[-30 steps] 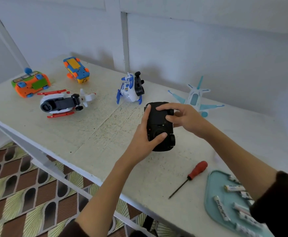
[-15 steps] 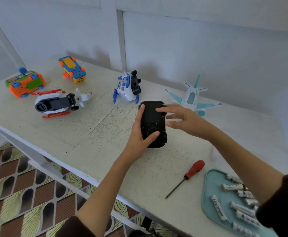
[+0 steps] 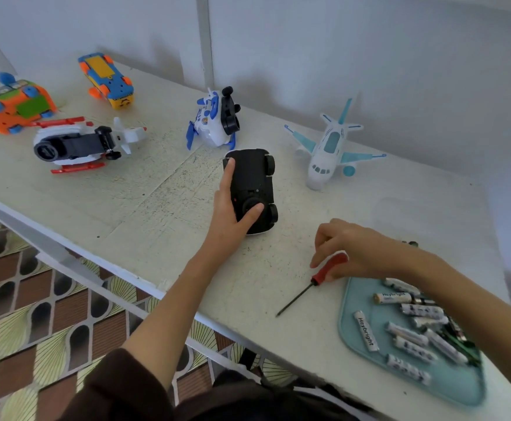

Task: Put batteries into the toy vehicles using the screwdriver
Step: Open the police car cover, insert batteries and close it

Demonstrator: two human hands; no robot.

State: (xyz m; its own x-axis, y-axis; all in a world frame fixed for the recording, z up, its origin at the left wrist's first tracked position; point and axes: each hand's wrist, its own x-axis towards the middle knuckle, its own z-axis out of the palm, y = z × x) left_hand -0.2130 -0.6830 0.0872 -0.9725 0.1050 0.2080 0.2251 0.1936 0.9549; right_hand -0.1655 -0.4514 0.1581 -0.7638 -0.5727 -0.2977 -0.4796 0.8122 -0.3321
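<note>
One teal tray (image 3: 448, 387) of roughly a dozen batteries (image 3: 366, 330) under right forearm, right hand (image 3: 349, 249) gripping screwdriver (image 3: 311, 284), left hand (image 3: 233, 214) holding black car (image 3: 252, 183), five toys beyond.

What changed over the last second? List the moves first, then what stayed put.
The right hand let go of the upturned black toy car, swung down to the red-handled screwdriver and now closes on its handle. The left hand still steadies the car. The other toys, the teal tray and the batteries kept their places.
</note>
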